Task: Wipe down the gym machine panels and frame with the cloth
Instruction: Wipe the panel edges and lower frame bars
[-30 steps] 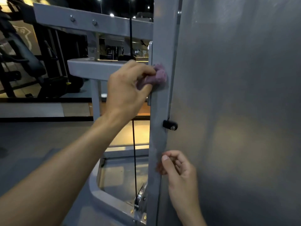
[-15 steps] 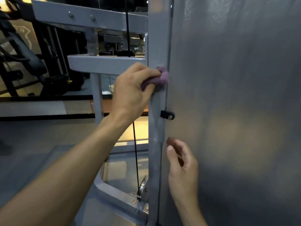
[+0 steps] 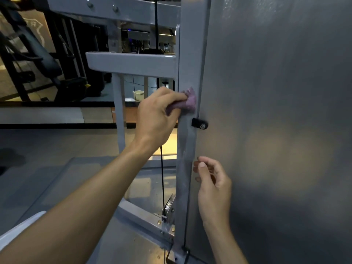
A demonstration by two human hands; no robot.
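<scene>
On grey post (image 3: pixel 187 73), left hand (image 3: pixel 156 115) grips purple cloth (image 3: pixel 187 101), pressing it just above black clip (image 3: pixel 199 123). Right hand (image 3: pixel 213 185) loose, holding nothing, near panel (image 3: pixel 276 111). Cloth could snag on clip if wiped down.

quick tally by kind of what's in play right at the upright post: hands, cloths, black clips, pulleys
hands: 2, the left hand gripping the cloth and the right hand empty beside the panel
cloths: 1, purple cloth against the upright post
black clips: 1, black clip
pulleys: 1, pulley
total: 5
</scene>
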